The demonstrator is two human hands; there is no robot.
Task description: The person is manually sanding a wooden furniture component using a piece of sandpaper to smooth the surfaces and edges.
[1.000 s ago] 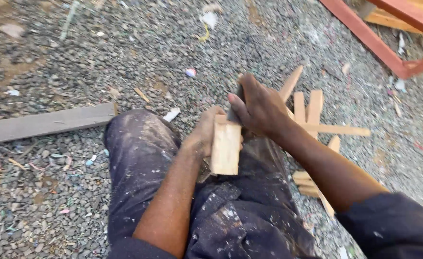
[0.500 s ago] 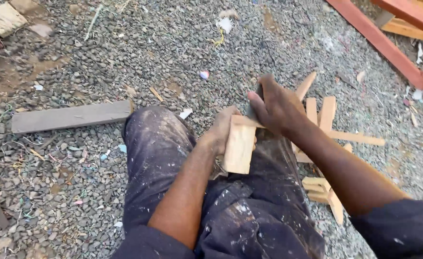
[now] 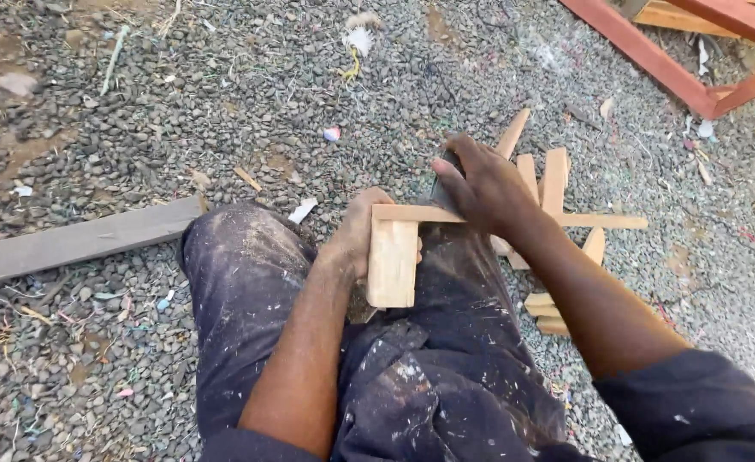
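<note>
I sit on gravel with dark, paint-spattered trousers (image 3: pixel 249 282). My left hand (image 3: pixel 358 231) grips a short pale wooden block (image 3: pixel 392 261) held upright between my knees. My right hand (image 3: pixel 480 184) is closed around a dark tool whose shape is mostly hidden by the fingers, pressed at the top of the block. A thin wooden strip (image 3: pixel 600 221) runs sideways from the block's top to the right, under my right hand.
Several pale wooden strips (image 3: pixel 555 180) lie on the gravel to the right of my leg. A grey plank (image 3: pixel 86 239) lies to the left. A red metal frame (image 3: pixel 651 56) crosses the top right corner. Small scraps litter the gravel.
The view has shifted a little. My right hand has moved to the block's top edge, and the block stands more upright in my left hand.
</note>
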